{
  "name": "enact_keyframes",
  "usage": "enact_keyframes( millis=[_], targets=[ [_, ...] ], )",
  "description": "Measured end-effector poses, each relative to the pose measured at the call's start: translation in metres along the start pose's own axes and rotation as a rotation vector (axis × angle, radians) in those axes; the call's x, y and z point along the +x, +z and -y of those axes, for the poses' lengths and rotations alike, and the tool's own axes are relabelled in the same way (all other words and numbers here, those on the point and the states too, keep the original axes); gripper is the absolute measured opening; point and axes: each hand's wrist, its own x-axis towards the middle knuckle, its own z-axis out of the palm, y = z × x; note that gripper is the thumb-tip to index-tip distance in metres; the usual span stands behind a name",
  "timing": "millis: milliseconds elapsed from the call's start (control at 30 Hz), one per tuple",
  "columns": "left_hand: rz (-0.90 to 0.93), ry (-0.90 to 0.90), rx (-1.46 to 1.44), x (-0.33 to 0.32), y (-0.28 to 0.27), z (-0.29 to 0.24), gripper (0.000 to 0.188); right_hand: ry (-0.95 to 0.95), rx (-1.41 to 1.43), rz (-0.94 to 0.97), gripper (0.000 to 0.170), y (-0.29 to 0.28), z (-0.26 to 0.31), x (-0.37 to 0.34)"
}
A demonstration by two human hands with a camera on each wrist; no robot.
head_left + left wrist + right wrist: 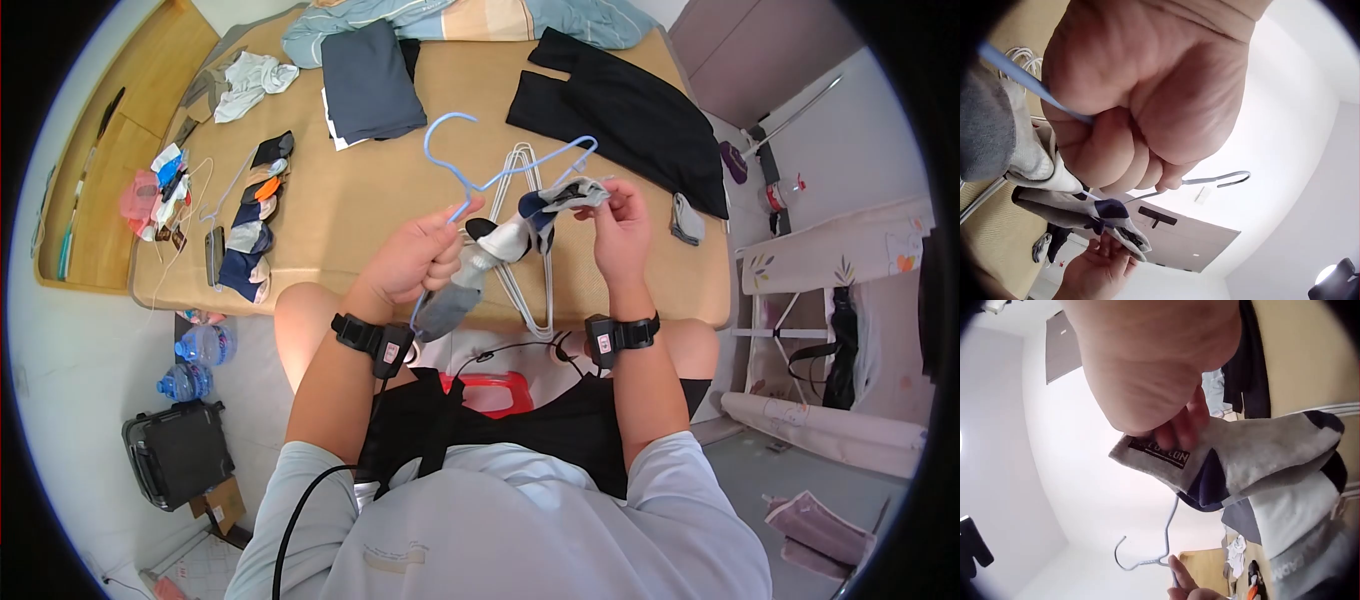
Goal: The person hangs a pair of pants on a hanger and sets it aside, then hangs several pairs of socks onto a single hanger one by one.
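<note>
My left hand (pixel 415 258) grips the light blue hanger (pixel 427 148) along one side, its hook pointing up and away. A grey sock with a navy heel (pixel 1272 444) lies over the hanger's far side in the head view. The right hand (pixel 622 235) pinches that sock's cuff, where a dark label shows in the right wrist view. Closer to the left hand, white and grey socks (pixel 452 305) hang on the same hanger. Part of the hanger's bar is hidden behind the socks.
White hangers (pixel 520 300) lie on the bed (pixel 340 215) beneath the hands. Black trousers (pixel 620 110) and a small grey sock (pixel 687 219) are to the right. Folded dark clothes (pixel 370 85) lie behind; a row of socks (pixel 245 237) and a phone (pixel 214 255) are left.
</note>
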Motion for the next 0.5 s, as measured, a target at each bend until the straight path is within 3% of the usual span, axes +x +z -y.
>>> enact_keyframes(
  millis=[100,167,300,500],
  targets=[
    [0.013,-0.022,0.013,-0.002,0.002,0.002,0.045,0.001,0.045,0.022,0.017,0.006,-0.006,-0.003],
    [0.018,-0.028,-0.007,-0.002,0.003,0.003,0.046,-0.064,-0.163,0.035,0.017,0.008,-0.009,-0.006],
    [0.052,-0.055,-0.02,-0.002,0.001,0.004,0.046,-0.042,-0.144,0.031,0.017,0.011,-0.018,-0.011],
    [0.041,-0.121,0.028,-0.004,0.008,0.004,0.046,-0.208,-0.48,0.15,0.025,0.01,-0.021,-0.014]
  ],
)
